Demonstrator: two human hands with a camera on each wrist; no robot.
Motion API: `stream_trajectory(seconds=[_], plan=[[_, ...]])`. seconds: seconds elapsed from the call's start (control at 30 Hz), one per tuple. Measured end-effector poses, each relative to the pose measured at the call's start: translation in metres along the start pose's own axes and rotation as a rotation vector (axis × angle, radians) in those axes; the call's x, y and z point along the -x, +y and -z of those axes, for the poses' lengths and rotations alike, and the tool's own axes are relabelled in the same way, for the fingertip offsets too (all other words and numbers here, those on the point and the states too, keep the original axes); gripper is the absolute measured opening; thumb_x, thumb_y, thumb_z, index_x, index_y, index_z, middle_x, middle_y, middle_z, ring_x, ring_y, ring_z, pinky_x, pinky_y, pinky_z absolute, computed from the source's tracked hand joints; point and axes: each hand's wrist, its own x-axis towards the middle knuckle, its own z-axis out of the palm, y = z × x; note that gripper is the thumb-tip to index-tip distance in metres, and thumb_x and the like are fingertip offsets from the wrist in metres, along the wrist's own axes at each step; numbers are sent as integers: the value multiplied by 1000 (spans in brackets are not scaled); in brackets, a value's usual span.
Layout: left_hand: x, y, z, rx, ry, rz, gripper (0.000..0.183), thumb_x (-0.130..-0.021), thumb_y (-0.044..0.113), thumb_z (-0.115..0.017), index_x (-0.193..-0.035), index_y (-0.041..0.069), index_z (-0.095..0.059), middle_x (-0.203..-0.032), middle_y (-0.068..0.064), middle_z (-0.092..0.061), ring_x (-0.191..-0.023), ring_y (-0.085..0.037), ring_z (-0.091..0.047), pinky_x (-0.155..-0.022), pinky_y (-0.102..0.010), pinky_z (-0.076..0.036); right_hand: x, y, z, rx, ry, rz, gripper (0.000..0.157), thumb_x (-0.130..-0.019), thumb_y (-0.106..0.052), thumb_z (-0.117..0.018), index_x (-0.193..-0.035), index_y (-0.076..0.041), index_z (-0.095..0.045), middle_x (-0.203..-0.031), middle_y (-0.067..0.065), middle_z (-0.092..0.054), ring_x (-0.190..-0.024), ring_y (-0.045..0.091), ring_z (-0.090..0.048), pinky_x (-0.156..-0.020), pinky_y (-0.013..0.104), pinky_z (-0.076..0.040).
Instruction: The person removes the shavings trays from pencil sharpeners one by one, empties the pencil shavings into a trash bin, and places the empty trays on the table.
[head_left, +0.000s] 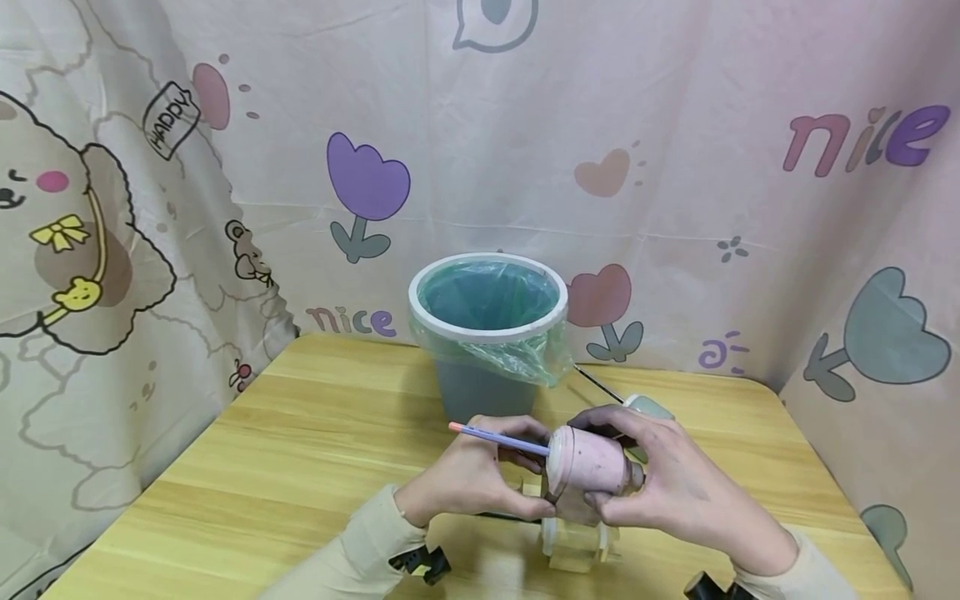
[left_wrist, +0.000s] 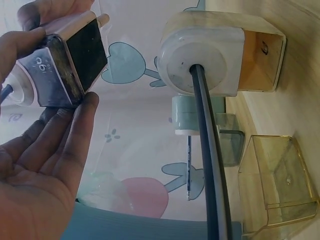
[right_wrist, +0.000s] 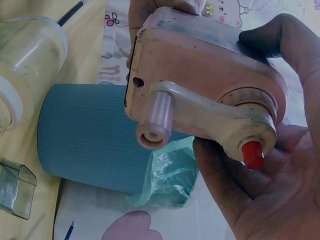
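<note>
Both hands hold a pink hand-crank pencil sharpener [head_left: 588,460] above the table's front part. A purple pencil [head_left: 498,438] with an orange-red end sticks out of its front, pointing left. My left hand [head_left: 480,475] grips the front end between thumb and fingers. Around the crank end, my right hand [head_left: 675,475] grips the body with its thumb and fingers. In the right wrist view, the crank handle [right_wrist: 195,110] with a red tip [right_wrist: 253,155] faces the camera. The left wrist view shows a dark rectangular opening [left_wrist: 87,52] in the sharpener's body.
A cream-and-yellow sharpener [left_wrist: 205,55] holding a dark pencil [left_wrist: 212,160] lies below the hands. Behind the right hand is a green sharpener [head_left: 649,407] with a pencil. A yellow clear drawer [left_wrist: 275,180] and greenish drawer [right_wrist: 17,187] lie nearby. A lined bin [head_left: 487,383] stands behind.
</note>
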Motion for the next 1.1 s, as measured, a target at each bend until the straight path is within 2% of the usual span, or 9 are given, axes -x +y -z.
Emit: stream_trajectory(seconds=[0.23, 0.6, 0.87, 1.1], plan=[[0, 1, -3, -14, 45, 8, 52, -77, 11, -95, -123, 13, -72, -115, -2, -78, -102, -5, -77, -97, -29, -66, 0, 3, 1, -11, 7, -1, 68, -65, -15, -92, -127, -32, -69, -116, -22, -72, -96, -1, -63, -77, 23, -59], [0, 0, -3, 14, 31, 3, 52, -77, 9, -95, -124, 11, -71, -114, -4, -78, -102, -6, -77, -97, -29, -66, 0, 3, 2, -1, 5, 7, 69, -64, -15, -92, -127, -33, -69, -116, -23, -72, -97, -1, -62, -78, 23, -58], [-1, 1, -6, -10, 59, -3, 53, -80, 9, -93, -129, 10, -72, -121, -5, -77, -106, -5, -76, -99, -27, -65, 1, 4, 4, 23, 18, -21, 70, -65, -15, -93, -128, -33, -69, -114, -22, -71, -94, -1, -62, -77, 23, -57], [0, 2, -5, 25, 32, 12, 51, -78, 7, -93, -125, 10, -73, -117, -5, -78, -105, -7, -77, -98, -30, -65, 1, 2, 4, 9, 0, -11, 70, -65, -15, -93, -128, -34, -69, -114, -23, -71, -95, 0, -61, -77, 23, -58]])
